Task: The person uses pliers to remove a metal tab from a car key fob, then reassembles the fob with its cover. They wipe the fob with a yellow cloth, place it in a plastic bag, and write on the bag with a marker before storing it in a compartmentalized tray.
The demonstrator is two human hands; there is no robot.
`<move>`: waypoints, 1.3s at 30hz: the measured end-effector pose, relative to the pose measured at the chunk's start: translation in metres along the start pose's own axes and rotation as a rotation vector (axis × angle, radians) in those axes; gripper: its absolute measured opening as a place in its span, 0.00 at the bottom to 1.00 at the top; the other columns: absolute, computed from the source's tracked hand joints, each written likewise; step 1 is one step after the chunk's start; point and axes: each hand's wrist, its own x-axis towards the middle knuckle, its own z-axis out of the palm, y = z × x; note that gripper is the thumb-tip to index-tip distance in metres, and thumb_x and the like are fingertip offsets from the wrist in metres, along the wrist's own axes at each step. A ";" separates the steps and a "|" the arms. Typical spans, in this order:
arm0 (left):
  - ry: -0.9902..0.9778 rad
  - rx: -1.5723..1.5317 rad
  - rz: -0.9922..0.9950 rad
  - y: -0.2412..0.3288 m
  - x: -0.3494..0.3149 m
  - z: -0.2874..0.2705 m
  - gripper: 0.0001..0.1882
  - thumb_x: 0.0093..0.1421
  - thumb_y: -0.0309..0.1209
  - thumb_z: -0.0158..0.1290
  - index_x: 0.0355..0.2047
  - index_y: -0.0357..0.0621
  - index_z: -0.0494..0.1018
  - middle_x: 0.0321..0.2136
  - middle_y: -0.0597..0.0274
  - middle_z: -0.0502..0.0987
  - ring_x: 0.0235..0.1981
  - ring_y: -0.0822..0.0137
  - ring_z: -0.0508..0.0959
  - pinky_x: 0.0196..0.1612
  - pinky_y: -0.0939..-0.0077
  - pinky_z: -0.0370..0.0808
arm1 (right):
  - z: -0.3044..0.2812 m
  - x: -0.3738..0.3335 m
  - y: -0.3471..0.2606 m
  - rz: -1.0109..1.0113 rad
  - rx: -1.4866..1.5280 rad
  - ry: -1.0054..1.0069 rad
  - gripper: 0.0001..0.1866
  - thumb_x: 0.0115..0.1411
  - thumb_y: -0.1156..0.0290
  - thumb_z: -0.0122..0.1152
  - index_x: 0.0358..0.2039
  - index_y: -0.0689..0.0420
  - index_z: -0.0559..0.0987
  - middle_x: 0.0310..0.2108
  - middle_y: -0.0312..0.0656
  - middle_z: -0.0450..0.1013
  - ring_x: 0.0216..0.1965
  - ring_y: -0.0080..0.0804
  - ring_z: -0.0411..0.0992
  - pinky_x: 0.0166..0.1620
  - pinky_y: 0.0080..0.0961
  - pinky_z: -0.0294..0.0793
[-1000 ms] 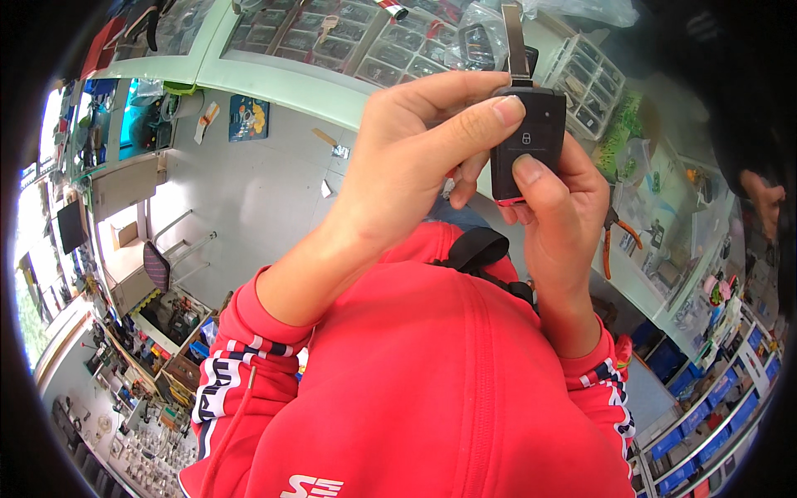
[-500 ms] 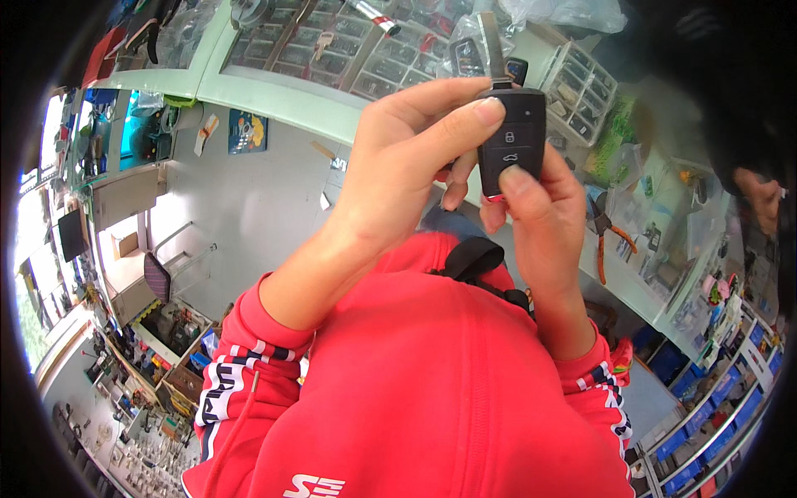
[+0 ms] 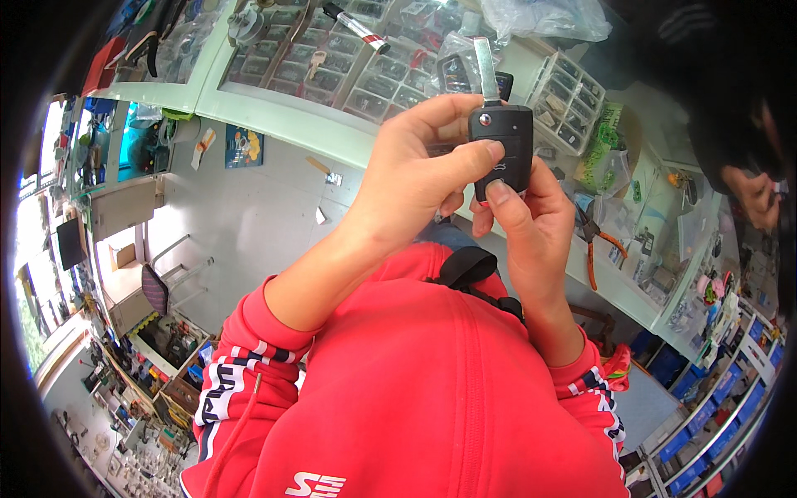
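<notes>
Shop bkgd: smooth grey floor (image 3: 282, 199), and a glass-topped counter (image 3: 274, 114) w/ a pale green frame, bent by the lens; gridded plastic compartments full of small dark parts show thru the glass. On top, a crinkly clear plastic bag (image 3: 548, 18), a slim red/white/black tube (image 3: 357, 27), a small flat brass-toned key (image 3: 316, 64), and a hard clear parts box (image 3: 564, 104) split into rectangular cells. Pliers (image 3: 589, 228) w/ curved orange handles lie on the R side, near the R hand. Far R, partly in shadow, another person's hand (image 3: 751, 195). The wearer's sweatshirt (image 3: 398, 373) is soft red cloth, ribbed at the cuffs. Main item: a black plastic key fob (image 3: 519, 139), rounded-rect., matte-looking w/ a round silver button at its upper L; its straight metal blade (image 3: 486, 70) sticks up from the top end, and there's a bit of red at the bottom. Fob is upright btwn both hands, in front of the counter's near edge in this view. L hand (image 3: 415, 170) is closed to a narrow pinch on it, thumb flat across the L part of the face, other fingers curled, partly hidden. R hand (image 3: 535, 224) also grips it, thumb on the lower end, fingers bent behind.
</notes>
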 end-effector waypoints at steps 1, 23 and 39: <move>0.006 -0.001 -0.008 0.000 0.000 0.000 0.21 0.51 0.26 0.52 0.44 0.29 0.64 0.26 0.62 0.74 0.14 0.82 0.64 0.14 0.89 0.59 | 0.000 0.000 0.000 0.000 -0.004 -0.004 0.12 0.54 0.70 0.52 0.37 0.63 0.70 0.22 0.38 0.69 0.19 0.19 0.65 0.24 0.15 0.66; 0.047 0.017 -0.024 0.000 0.002 0.002 0.20 0.50 0.26 0.52 0.43 0.28 0.65 0.25 0.63 0.74 0.14 0.82 0.65 0.14 0.89 0.60 | -0.004 0.003 0.004 0.009 0.019 0.005 0.13 0.54 0.70 0.51 0.38 0.64 0.70 0.21 0.38 0.68 0.18 0.19 0.64 0.23 0.15 0.63; 0.005 -0.026 0.023 0.005 -0.003 0.002 0.14 0.50 0.23 0.50 0.37 0.28 0.69 0.22 0.60 0.73 0.15 0.78 0.69 0.13 0.85 0.64 | 0.003 0.004 0.007 -0.041 0.050 -0.072 0.13 0.57 0.72 0.48 0.41 0.66 0.69 0.28 0.42 0.70 0.23 0.22 0.67 0.26 0.18 0.67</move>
